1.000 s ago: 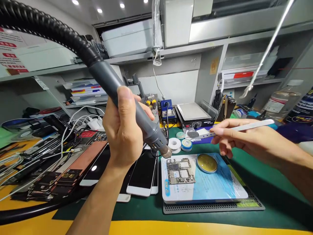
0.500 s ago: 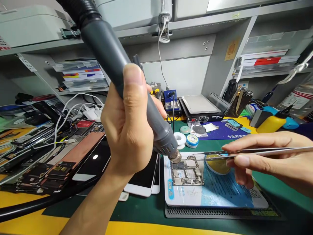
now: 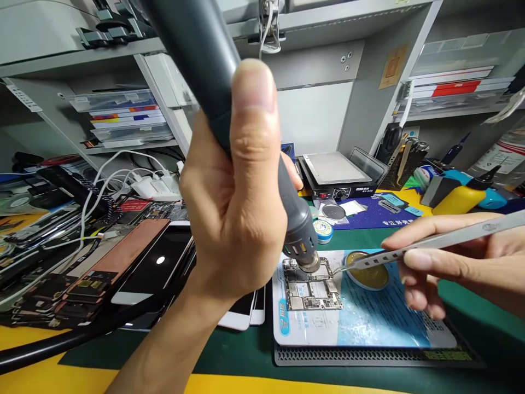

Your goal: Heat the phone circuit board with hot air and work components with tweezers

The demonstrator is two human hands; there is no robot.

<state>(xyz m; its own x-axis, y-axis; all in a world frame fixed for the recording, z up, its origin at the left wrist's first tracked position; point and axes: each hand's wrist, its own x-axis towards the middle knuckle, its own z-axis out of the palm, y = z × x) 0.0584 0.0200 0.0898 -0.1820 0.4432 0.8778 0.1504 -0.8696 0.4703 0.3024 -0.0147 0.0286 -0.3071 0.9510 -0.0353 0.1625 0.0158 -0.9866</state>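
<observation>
Shifted right over the phone circuit board [image 3: 314, 298], which lies on a blue-and-white pad [image 3: 377, 328], the hot-air gun [image 3: 297, 219] nears the tweezers [image 3: 381, 256], 2 tools seemingly converging; left hand [image 3: 241, 208] grips the gun, right hand [image 3: 443, 257] pinches the tweezers

Head view, one camera: worn on the person's head, facing forward and down over the green work mat [image 3: 229, 355]. Near range: left hand [image 3: 235, 208], large, near centre. Farther: right hand [image 3: 447, 260], right edge; phone circuit board [image 3: 320, 302], lower centre. Background: grey shelving [image 3: 381, 104].
</observation>
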